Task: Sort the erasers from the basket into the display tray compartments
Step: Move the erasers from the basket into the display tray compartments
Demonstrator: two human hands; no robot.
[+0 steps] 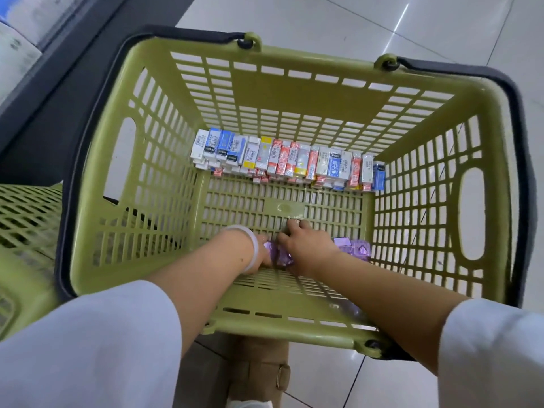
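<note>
Tiled floor surrounds the basket, where both hands, left and right, curl onto purple packets under their fingers, erasers lying beyond; slick wrappers might slip.

Bright, even overhead light glares on the floor tiles; wide-angle edges bend, hands slightly motion-blurred.

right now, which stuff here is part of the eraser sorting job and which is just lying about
Part of the job:
- green basket
- boxed erasers stacked along its far wall
- purple packets at the near wall
- left hand and right hand, both at the purple packets

Just lying about:
- second green basket
- tiled floor
</note>
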